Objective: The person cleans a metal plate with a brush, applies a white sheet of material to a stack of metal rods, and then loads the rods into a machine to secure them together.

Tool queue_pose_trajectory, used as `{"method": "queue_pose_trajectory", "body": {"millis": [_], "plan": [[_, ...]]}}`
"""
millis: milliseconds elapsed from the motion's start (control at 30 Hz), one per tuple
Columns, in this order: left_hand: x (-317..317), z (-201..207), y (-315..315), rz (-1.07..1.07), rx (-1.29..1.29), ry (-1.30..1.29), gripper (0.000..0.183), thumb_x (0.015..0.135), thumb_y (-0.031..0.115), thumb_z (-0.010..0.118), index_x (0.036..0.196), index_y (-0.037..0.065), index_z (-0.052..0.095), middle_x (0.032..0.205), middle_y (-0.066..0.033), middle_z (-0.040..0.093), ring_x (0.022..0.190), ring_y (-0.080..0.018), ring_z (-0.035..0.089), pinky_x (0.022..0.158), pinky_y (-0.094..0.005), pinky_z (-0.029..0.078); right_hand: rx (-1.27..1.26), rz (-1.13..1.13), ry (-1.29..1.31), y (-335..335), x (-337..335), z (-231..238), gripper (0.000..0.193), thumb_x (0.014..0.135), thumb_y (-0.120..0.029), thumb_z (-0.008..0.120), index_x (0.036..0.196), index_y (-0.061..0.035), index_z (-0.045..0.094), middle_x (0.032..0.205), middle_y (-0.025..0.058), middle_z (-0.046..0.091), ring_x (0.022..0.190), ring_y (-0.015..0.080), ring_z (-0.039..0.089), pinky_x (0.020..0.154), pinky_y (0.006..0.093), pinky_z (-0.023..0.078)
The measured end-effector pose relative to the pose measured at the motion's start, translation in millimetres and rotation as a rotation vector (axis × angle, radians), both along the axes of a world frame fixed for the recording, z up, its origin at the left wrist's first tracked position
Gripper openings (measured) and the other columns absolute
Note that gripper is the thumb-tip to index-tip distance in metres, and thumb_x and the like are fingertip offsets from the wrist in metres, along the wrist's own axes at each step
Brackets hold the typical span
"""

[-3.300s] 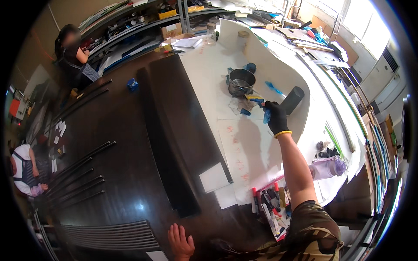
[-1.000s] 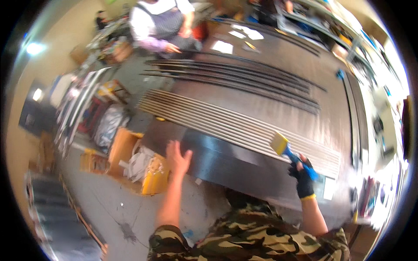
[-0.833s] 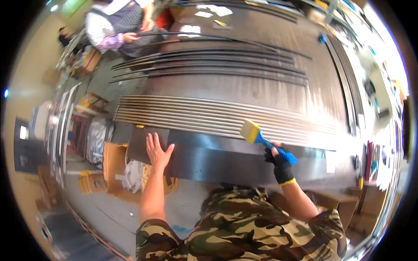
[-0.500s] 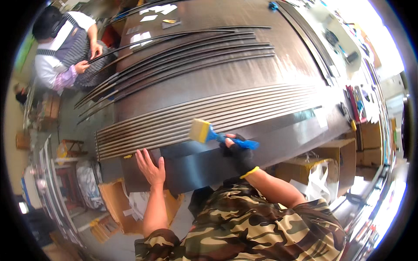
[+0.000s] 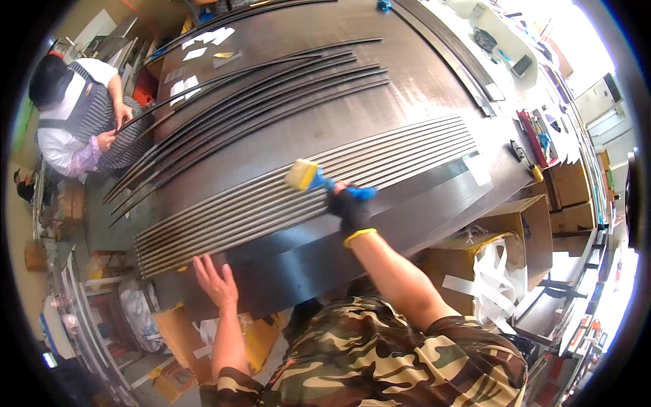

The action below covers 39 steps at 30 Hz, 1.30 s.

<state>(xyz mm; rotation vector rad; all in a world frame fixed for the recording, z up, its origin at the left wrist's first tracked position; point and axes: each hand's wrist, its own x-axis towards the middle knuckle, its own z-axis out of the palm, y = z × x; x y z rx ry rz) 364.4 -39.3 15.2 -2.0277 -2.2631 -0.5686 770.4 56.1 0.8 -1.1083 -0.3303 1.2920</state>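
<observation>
Blue brush [image 5: 314,180] in our curled right hand [image 5: 348,209] | rods [image 5: 258,207] by it | our left hand [image 5: 217,281] spread, holding nothing | brushing step, we think; next needs light touch

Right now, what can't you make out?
Head view:
Black-gloved right hand: underside fingers, hidden by its back.
Blue-handled brush with cream bristles: contact with silvery metal rods, unclear from overhead.
Open brown cardboard box: interior, partly behind bare left forearm.
Camouflage shirt: cut by lower edge.
</observation>
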Motion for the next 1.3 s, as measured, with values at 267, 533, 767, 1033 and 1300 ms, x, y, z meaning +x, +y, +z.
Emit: {"method": "queue_pose_trajectory", "body": {"millis": [267, 533, 767, 1033, 1300], "plan": [[8, 0, 1, 0.005, 0.025, 0.049, 0.065, 0.1, 0.039, 0.054, 0.155, 0.009, 0.035, 0.163, -0.0195, 0.024, 0.148, -0.0412, 0.028, 0.12, -0.052, 0.025, -0.022, -0.523, -1.265, 23, 410, -17, 0.013, 0.093, -0.015, 0.069, 0.097, -0.0033, 0.064, 0.074, 0.0008, 0.061, 0.064, 0.0135, 0.059, 0.058, 0.03, 0.048], [5, 1, 1, -0.033, 0.057, 0.0, 0.071, 0.096, 0.039, 0.061, 0.155, 0.008, 0.035, 0.163, -0.0222, 0.024, 0.147, -0.0423, 0.028, 0.119, -0.0535, 0.026, 0.201, 0.057, -1.827, -5, 256, 78, 0.023, 0.09, -0.007, 0.061, 0.109, -0.0122, 0.072, 0.099, 0.0154, 0.069, 0.089, 0.0349, 0.067, 0.079, 0.0413, 0.053], [-2, 0, -2, -0.026, 0.042, -0.011, 0.069, 0.096, 0.041, 0.059, 0.151, 0.005, 0.04, 0.16, -0.0251, 0.027, 0.146, -0.044, 0.029, 0.117, -0.0548, 0.026, 0.625, 0.543, -1.72, -2, -99, 89, 0.02, 0.088, -0.012, 0.06, 0.107, -0.0127, 0.066, 0.091, 0.0131, 0.065, 0.082, 0.0331, 0.066, 0.071, 0.047, 0.053], [-3, -2, -2, 0.001, -0.015, 0.017, 0.064, 0.097, 0.034, 0.059, 0.152, 0.007, 0.04, 0.161, -0.0234, 0.028, 0.146, -0.0444, 0.029, 0.118, -0.054, 0.026, 0.256, 0.328, -0.679, 15, -127, 73, 0.017, 0.093, -0.019, 0.061, 0.103, -0.0075, 0.068, 0.09, 0.0151, 0.072, 0.085, 0.0286, 0.07, 0.078, 0.0389, 0.054], [4, -2, 0, -0.016, 0.056, 0.029, 0.061, 0.1, 0.032, 0.054, 0.154, 0.007, 0.037, 0.163, -0.0208, 0.026, 0.146, -0.0427, 0.03, 0.119, -0.053, 0.027, -0.464, -0.174, -1.652, 3, 385, 48, 0.026, 0.096, -0.032, 0.058, 0.087, -0.008, 0.063, 0.071, 0.0122, 0.066, 0.062, 0.0302, 0.063, 0.061, 0.042, 0.05]]}}
